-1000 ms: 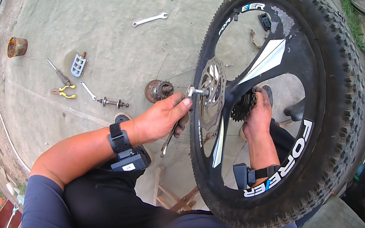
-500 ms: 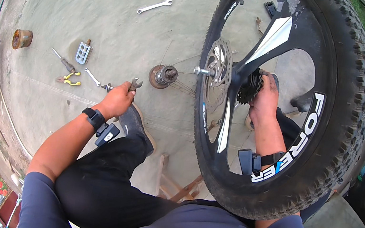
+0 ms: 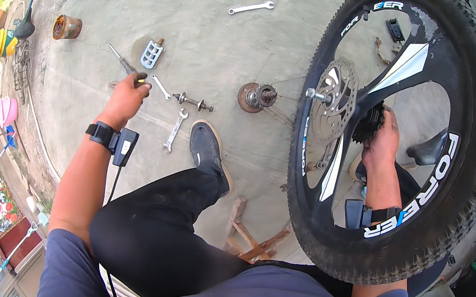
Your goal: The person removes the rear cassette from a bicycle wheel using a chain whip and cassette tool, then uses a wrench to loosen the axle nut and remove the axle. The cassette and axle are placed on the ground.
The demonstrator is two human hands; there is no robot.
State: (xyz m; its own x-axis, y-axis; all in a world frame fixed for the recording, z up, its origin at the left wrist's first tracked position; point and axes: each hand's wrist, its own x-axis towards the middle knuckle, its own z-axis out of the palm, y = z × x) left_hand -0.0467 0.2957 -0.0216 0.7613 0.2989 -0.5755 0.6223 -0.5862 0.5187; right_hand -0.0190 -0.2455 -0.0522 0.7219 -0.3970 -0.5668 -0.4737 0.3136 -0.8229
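On the right a bicycle wheel (image 3: 325, 229) with a knobby tyre and black spokes stands tilted in front of me. Through its opening my right hand (image 3: 385, 140) is closed around the sprocket cassette (image 3: 369, 121) at the hub. A disc brake rotor (image 3: 325, 122) and the axle end (image 3: 311, 93) face left. My left hand (image 3: 125, 99) is low over the ground, fingers curled at the yellow-handled pliers (image 3: 142, 80), which it mostly covers. A screwdriver (image 3: 120, 60) lies just beyond. Near that hand rest an open-end wrench (image 3: 175, 130) and a loose axle (image 3: 193, 102).
A small wrench (image 3: 161, 87) and a metal pedal (image 3: 152, 53) lie past my left hand. Farther out are another wrench (image 3: 251, 8) and a rusty can (image 3: 67, 28). A spoked hub (image 3: 257, 96) sits left of the wheel. A wooden frame (image 3: 251, 239) stands near my legs.
My left hand has let go of the wrench, which now lies on the ground, and has moved over to the pliers. My right hand stays on the cassette. The view has shifted left.
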